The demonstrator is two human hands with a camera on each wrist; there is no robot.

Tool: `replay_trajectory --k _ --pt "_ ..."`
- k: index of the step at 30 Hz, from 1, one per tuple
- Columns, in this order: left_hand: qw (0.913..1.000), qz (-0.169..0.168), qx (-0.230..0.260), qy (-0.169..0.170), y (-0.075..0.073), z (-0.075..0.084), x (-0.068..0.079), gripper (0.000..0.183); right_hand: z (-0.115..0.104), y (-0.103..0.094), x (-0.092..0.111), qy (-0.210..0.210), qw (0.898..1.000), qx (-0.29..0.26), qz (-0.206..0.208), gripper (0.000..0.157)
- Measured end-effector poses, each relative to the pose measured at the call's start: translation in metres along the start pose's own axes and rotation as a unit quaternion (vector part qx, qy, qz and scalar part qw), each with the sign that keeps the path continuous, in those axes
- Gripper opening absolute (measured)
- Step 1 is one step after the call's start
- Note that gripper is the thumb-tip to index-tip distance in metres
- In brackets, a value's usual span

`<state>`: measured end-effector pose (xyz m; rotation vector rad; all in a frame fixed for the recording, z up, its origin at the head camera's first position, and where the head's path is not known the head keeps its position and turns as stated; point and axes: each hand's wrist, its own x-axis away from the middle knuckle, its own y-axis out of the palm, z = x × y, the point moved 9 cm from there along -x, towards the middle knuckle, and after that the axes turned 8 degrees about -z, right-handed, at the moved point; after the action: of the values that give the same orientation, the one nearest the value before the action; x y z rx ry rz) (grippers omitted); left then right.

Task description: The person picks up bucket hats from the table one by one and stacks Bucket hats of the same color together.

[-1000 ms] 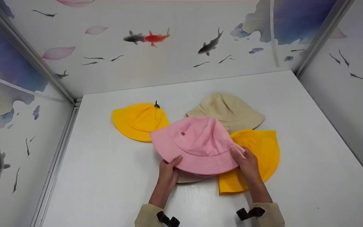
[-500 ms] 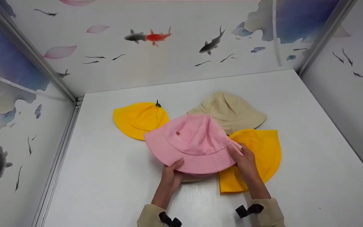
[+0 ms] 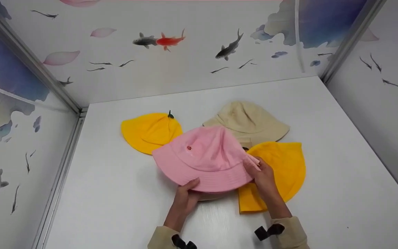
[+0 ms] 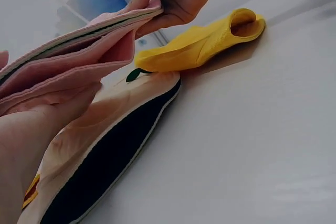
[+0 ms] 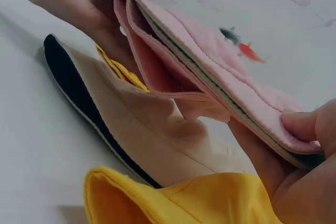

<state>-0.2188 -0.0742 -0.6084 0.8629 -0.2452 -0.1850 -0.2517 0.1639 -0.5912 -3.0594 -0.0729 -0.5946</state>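
Both hands hold a pink bucket hat [image 3: 206, 152] by its brim, above the other hats. The left hand [image 3: 186, 200] grips the near edge of the brim, its thumb on top. At the hat's right end the right hand [image 3: 263, 176] pinches the brim between thumb and fingers. In the right wrist view the pink hat [image 5: 210, 72] looks folded flat, with a green lining strip between its layers. Beneath it lies a beige hat with a dark inside [image 4: 115, 150], mostly hidden in the head view.
On the white table [image 3: 116, 207] a yellow hat [image 3: 150, 133] with a dark stem lies at left. A beige bucket hat [image 3: 254, 121] lies behind, and another yellow hat [image 3: 285, 169] at right. Printed wall panels [image 3: 199, 76] enclose the table.
The hands have carried the pink hat a little to the left, uncovering more of the right yellow hat. The other hats have stayed in place; both grips look unchanged.
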Motion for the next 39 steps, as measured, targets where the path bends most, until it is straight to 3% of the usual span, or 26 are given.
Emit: replay_trajectory --k 6,18,25,32,39 --pt "0.9993 -0.021 -0.030 -0.012 0.000 0.001 0.000 0.052 -0.001 0.004 0.000 0.000 1.000 0.001 -0.006 0.063" --pt "0.9970 0.055 -0.052 0.017 -0.020 0.010 0.005 0.050 0.001 0.013 -0.003 0.039 0.999 0.006 -0.028 0.074" --pt "0.9944 0.080 -0.050 0.048 -0.027 0.026 0.014 0.049 -0.006 0.023 -0.002 0.042 0.998 0.005 -0.053 0.064" --pt "0.9926 0.087 -0.038 0.076 -0.041 0.047 0.022 0.045 -0.016 0.045 -0.007 0.028 0.996 0.019 -0.077 0.055" --pt "0.9883 0.113 -0.015 0.101 -0.060 0.066 0.037 0.047 -0.016 0.069 -0.013 0.020 0.994 -0.019 -0.108 0.052"
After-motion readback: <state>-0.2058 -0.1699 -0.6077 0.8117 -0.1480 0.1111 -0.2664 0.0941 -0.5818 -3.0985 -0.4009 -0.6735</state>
